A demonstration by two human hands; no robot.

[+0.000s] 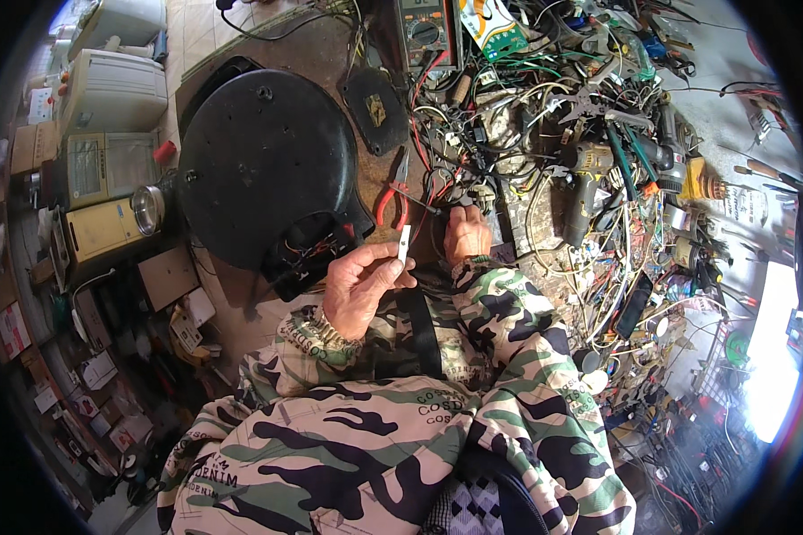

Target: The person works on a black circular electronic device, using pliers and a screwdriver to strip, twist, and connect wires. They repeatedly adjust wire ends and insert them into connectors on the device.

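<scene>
My left hand (359, 287) is closed in a pinch, thumb against fingers, on a small flat white piece (404, 242) that stands up from the fingertips. Just ahead of it, red-handled pliers (392, 204) lie on the brown bench surface. My right hand (468, 235) is curled at the edge of the cluttered pile, its fingertips partly hidden among dark parts. A thin dark shaft (417, 199) runs from near those fingers across the pliers; whether the hand grips it is unclear. Left of the hands sits a large round black plastic housing (263, 165), with wires showing in its near opening.
A flat black cover (375, 111) lies beyond the pliers. A multimeter (426, 34) is at the far edge. Tangled wires, a drill (587, 183), green-handled pliers (622, 160) and a dark phone-like slab (633, 305) crowd the right. Cartons (171, 278) stand at left.
</scene>
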